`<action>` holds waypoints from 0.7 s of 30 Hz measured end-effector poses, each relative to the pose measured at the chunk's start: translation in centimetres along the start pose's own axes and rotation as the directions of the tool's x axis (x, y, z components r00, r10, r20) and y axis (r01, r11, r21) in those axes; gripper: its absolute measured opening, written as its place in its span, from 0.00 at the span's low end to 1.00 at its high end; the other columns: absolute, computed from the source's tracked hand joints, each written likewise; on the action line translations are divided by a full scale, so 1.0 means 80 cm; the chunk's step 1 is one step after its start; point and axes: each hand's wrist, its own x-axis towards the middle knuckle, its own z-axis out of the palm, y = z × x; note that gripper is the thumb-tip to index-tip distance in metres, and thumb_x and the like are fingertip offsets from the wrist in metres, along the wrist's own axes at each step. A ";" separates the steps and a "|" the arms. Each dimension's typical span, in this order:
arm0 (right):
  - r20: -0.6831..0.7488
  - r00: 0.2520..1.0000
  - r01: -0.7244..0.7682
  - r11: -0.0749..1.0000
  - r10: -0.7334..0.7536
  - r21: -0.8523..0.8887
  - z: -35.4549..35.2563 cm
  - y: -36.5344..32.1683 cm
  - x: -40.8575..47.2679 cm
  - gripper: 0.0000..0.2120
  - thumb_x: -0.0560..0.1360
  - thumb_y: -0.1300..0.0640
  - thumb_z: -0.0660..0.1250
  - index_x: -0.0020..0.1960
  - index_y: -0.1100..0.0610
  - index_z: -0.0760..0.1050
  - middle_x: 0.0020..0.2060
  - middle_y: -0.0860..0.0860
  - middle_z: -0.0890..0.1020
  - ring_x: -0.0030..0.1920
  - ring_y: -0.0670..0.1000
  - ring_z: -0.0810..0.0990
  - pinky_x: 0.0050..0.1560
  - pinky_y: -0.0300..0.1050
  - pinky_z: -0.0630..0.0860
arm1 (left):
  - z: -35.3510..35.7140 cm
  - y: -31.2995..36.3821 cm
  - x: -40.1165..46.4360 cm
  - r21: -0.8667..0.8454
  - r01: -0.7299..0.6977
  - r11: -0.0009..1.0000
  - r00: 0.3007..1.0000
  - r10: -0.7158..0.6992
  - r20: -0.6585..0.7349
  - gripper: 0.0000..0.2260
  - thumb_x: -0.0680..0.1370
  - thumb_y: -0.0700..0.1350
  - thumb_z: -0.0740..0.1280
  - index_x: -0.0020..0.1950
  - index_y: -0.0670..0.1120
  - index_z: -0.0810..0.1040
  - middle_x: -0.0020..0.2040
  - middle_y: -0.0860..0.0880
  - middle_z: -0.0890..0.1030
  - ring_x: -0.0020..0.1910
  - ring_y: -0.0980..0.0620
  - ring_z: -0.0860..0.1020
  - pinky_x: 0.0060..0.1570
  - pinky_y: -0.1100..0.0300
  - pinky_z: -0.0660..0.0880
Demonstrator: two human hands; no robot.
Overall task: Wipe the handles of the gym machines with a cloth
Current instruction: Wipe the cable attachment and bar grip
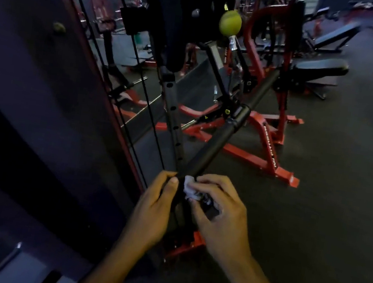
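Two hands meet at the lower centre of the frame, both on the near end of a long black bar handle that slants from there up toward the right of centre. The left hand is curled round the bar's lower end, thumb lying along its near side. The right hand has its fingers bent over a small crumpled white cloth, pinching it against the bar just beside the left thumb. Above the hands the handle shows a thicker black collar partway up, then a further padded length beyond. Left of the bar, a dark perforated upright and two black cables run down the frame's middle, beside a red-edged mirror panel at the upper left. A yellow-green ball sits on the cable near the top centre. Behind, red-framed machines with black pads stand on dark rubber floor, spreading to the upper right, where the picture is blurred.
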 end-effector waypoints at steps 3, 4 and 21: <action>0.019 0.991 0.134 0.990 -0.133 -0.046 0.015 -0.008 -0.014 0.11 0.75 0.62 0.73 0.57 0.61 0.82 0.60 0.52 0.80 0.62 0.47 0.78 0.63 0.41 0.76 | 0.008 0.007 -0.014 -0.247 0.189 0.950 0.976 -0.209 -0.057 0.15 0.87 0.52 0.56 0.48 0.50 0.79 0.33 0.55 0.78 0.28 0.62 0.73 0.28 0.67 0.68; 0.056 0.986 0.162 0.985 -0.158 -0.057 0.018 -0.012 -0.018 0.12 0.76 0.61 0.71 0.59 0.61 0.82 0.61 0.52 0.79 0.63 0.48 0.78 0.64 0.40 0.74 | 0.007 0.010 -0.017 -0.342 0.265 0.901 0.952 -0.302 -0.058 0.16 0.86 0.51 0.57 0.46 0.48 0.80 0.30 0.55 0.77 0.25 0.61 0.73 0.24 0.67 0.67; 0.028 0.995 -0.095 0.994 0.094 0.048 -0.047 0.034 -0.028 0.08 0.74 0.63 0.75 0.52 0.54 0.82 0.48 0.43 0.82 0.51 0.48 0.83 0.48 0.54 0.80 | 0.002 -0.012 -0.049 -0.170 0.038 0.985 0.976 -0.073 -0.205 0.19 0.75 0.69 0.67 0.52 0.55 0.78 0.41 0.50 0.81 0.32 0.55 0.74 0.29 0.56 0.69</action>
